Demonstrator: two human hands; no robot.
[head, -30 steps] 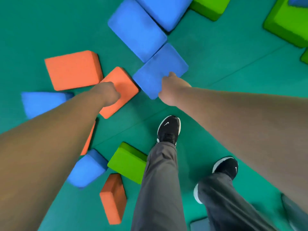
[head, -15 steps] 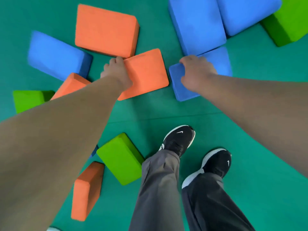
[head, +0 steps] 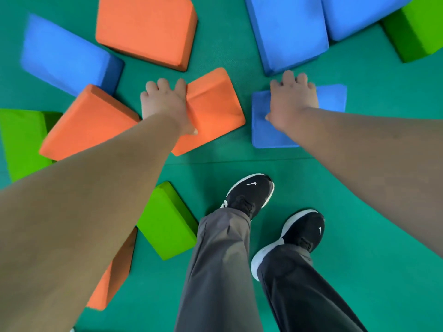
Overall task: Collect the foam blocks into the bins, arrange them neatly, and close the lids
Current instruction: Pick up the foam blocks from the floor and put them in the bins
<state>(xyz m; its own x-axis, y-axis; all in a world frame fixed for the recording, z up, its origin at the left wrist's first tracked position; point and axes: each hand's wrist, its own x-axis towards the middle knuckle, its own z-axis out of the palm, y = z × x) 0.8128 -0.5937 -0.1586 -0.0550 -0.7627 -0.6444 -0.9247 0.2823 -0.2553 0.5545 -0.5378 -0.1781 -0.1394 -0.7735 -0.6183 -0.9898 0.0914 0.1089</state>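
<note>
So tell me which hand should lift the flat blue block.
Right. The right hand grips the flat blue block, fingers over its far edge; the left hand holds the orange block.

left grip [head: 165,104] clutching orange block [head: 215,109], right grip [head: 291,101] clutching blue block [head: 271,135] (green mat [head: 359,200])

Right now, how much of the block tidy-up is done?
Nothing looks done: no bin shows. In hand: the left hand grips an orange rectangular foam block, the right hand a blue rectangular foam block. To do: other foam blocks lie scattered on the green floor mat.
</note>
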